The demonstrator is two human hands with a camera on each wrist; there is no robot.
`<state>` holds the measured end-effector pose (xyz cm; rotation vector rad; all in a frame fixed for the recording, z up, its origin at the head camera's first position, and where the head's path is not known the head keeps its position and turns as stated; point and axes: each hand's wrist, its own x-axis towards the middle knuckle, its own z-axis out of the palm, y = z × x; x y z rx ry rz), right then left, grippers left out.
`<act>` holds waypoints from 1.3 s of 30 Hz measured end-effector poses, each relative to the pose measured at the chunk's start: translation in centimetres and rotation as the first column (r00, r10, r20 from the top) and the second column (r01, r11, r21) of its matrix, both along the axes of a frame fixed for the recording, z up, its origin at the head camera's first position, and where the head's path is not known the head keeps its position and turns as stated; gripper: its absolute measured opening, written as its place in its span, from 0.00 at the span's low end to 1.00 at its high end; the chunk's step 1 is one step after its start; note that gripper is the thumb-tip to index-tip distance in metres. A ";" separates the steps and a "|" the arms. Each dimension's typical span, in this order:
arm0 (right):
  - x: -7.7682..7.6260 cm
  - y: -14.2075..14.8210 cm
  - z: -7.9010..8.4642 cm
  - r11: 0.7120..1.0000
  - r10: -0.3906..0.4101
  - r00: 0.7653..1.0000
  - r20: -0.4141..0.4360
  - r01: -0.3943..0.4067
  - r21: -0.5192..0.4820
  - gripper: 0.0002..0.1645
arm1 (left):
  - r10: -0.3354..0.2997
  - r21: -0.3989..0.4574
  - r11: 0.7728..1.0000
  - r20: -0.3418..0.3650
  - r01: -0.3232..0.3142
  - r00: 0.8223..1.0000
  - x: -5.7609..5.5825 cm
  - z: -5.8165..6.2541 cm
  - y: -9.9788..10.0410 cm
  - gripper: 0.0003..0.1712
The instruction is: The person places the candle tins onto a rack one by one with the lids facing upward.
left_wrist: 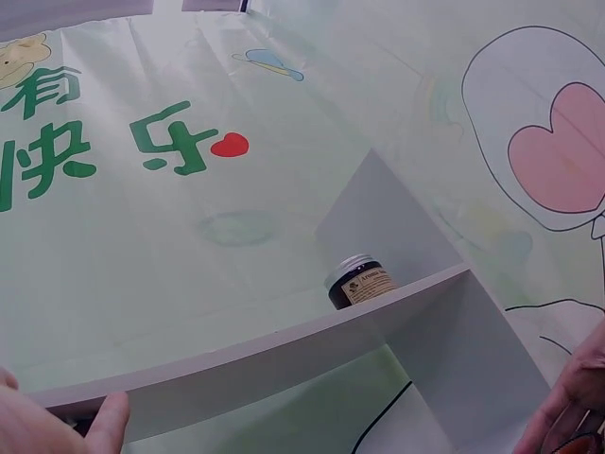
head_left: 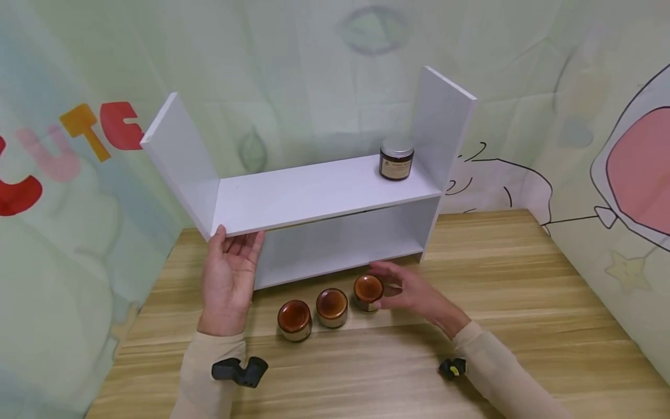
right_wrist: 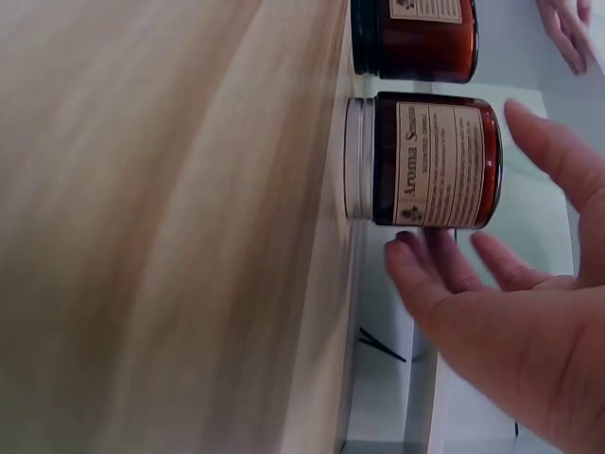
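A white two-tier shelf (head_left: 293, 198) stands on the wooden table. My left hand (head_left: 232, 276) holds its middle board at the front left corner, palm up, thumb at the edge and fingers underneath. Three amber glass candle jars stand upside down in front of it: a left jar (head_left: 295, 320), a middle jar (head_left: 332, 307) and a right jar (head_left: 368, 293). Around the right jar, my right hand (head_left: 405, 291) spreads its thumb and fingers; the right wrist view shows gaps between them and the labelled glass (right_wrist: 440, 161). That jar's silver lid (right_wrist: 358, 159) faces the tabletop.
Another candle jar (head_left: 396, 159) with a silver lid stands upright on the middle board, near the right side panel (head_left: 442, 128). A printed cloth backdrop (head_left: 314, 75) hangs behind the table (head_left: 502, 279). Each sleeve carries a small black device, at the left wrist (head_left: 239, 371) and right wrist (head_left: 452, 368).
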<state>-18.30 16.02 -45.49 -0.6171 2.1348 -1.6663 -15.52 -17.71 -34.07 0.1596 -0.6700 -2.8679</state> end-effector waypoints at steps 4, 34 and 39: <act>0.0 -0.5 0.1 0.999 -0.012 1.000 0.007 0.012 0.049 0.54 | 0.000 -0.002 1.000 -0.001 0.000 1.000 0.1 0.1 0.0 0.22; 0.1 -2.1 0.4 0.968 -0.060 0.994 -0.089 0.080 0.238 0.43 | 0.001 -0.033 0.999 0.003 -0.001 1.000 0.0 0.1 0.0 0.22; 0.1 -1.8 0.3 0.970 -0.058 0.994 -0.098 0.079 0.228 0.42 | 0.002 -0.042 0.999 -0.003 -0.002 1.000 0.0 0.1 0.0 0.22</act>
